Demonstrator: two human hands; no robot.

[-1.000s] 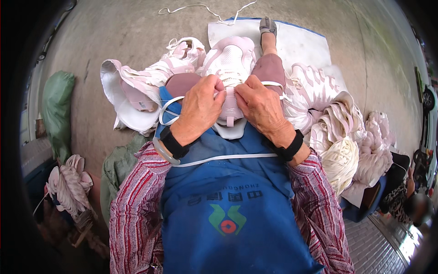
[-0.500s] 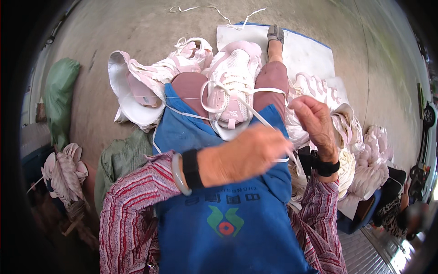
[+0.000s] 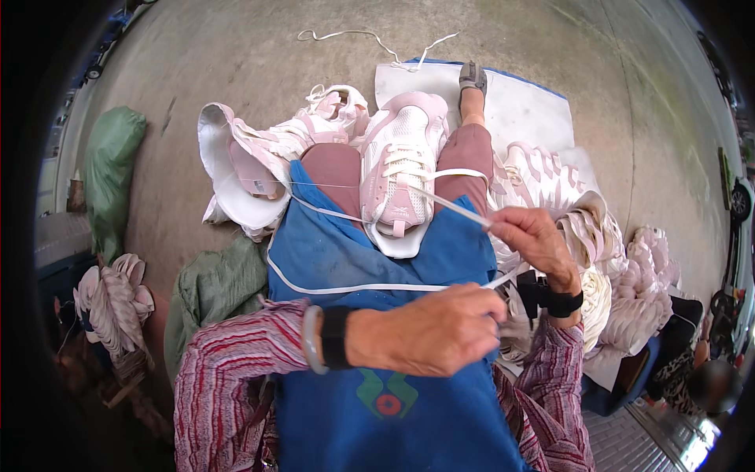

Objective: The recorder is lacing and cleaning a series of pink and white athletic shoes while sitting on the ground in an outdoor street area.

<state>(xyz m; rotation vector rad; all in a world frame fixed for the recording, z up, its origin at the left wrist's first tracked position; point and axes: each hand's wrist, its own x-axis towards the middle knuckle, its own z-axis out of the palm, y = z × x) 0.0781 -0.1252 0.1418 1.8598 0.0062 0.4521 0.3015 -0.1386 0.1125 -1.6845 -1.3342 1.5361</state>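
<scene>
A white and pink sneaker upper [image 3: 403,169] lies between my knees, its toe pointing away from me and its heel over the blue apron [image 3: 377,271]. White shoelace [image 3: 450,206] runs taut from its eyelets to my right hand [image 3: 539,240], whose thumb and fingers pinch it. My left hand [image 3: 432,329], lower and over the apron, is closed with its fingers at another stretch of lace near my right wrist. Its fingertips are partly hidden. A length of lace also curves across the apron, passing behind my left hand.
More pink and white shoe uppers [image 3: 259,149] lie left of my knees, and several stacks of them [image 3: 543,173] stand at the right. A loose lace [image 3: 358,33] lies on the floor beyond a white sheet [image 3: 527,102]. A green sack [image 3: 112,173] stands far left.
The lace loop over the shoe's tongue is gone, and the lace there now lies straight. My right hand has come down and pinches the lace; my left hand has moved lower.
</scene>
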